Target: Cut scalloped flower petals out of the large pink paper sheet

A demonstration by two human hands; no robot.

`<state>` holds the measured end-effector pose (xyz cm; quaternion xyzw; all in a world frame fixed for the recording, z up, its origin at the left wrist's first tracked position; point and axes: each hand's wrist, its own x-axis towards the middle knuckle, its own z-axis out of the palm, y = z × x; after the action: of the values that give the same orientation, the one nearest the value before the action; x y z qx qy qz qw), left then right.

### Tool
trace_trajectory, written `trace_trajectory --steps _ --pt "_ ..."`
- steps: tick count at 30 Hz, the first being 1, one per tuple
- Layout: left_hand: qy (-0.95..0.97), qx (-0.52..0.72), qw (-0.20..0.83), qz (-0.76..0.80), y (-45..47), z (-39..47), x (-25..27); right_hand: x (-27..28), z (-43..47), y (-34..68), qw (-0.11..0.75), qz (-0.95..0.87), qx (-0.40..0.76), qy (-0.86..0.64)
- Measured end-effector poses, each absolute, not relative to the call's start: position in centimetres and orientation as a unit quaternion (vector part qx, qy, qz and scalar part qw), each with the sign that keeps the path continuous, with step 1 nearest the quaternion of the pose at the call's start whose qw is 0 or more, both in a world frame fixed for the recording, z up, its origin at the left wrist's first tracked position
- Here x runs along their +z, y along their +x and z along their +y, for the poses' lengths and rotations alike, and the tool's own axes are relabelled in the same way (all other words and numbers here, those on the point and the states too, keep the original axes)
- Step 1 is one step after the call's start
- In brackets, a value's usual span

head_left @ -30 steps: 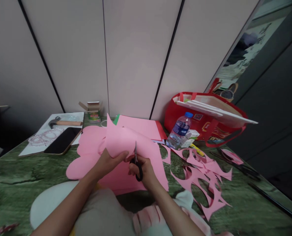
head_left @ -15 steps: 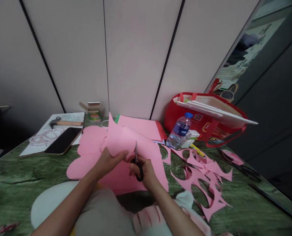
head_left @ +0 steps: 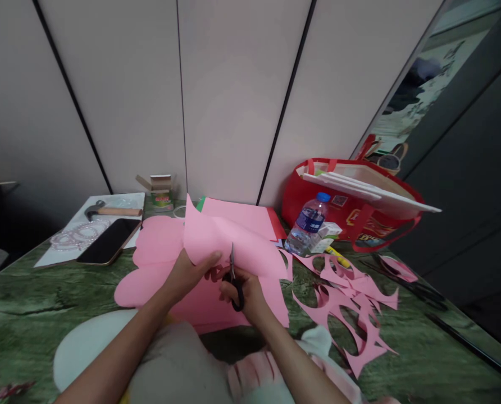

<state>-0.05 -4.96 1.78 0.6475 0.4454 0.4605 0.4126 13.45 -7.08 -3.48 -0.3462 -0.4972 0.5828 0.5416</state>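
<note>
My left hand (head_left: 194, 273) grips the lower edge of a curled pink paper sheet (head_left: 208, 233), thumb on top. In my right hand (head_left: 247, 289) is a pair of scissors (head_left: 236, 293) with black handles, fingers in the loops. Its blades point up and away, against the lower edge of the raised sheet, close to my left fingertips. Below lie more pink sheets (head_left: 271, 306), and to the left rest pink cut pieces with rounded edges (head_left: 149, 280). Pink offcuts with curved holes (head_left: 351, 314) are heaped to the right.
A water bottle (head_left: 309, 223) and a red bag (head_left: 292, 191) stand at back right. To the left are a phone (head_left: 110, 241), a hammer (head_left: 118, 211) and a small open box (head_left: 162, 199). A plush toy (head_left: 254, 373) lies near my lap.
The scissors and my right hand have shifted very slightly left. The raised sheet's right part now sags lower and further right, over the sheets below.
</note>
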Motion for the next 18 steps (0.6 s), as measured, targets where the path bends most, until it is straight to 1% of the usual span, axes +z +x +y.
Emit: trace_trajectory --steps 13,18 --pt "0.622 0.475 0.456 0.424 -0.3 -5.1 1.5 -1.9 -7.6 13.6 0.544 -0.499 0.569 -0.362" --pt "0.648 0.440 0.452 0.428 -0.1 -5.4 1.4 -2.3 -7.5 13.7 0.539 -0.508 0.569 -0.358"
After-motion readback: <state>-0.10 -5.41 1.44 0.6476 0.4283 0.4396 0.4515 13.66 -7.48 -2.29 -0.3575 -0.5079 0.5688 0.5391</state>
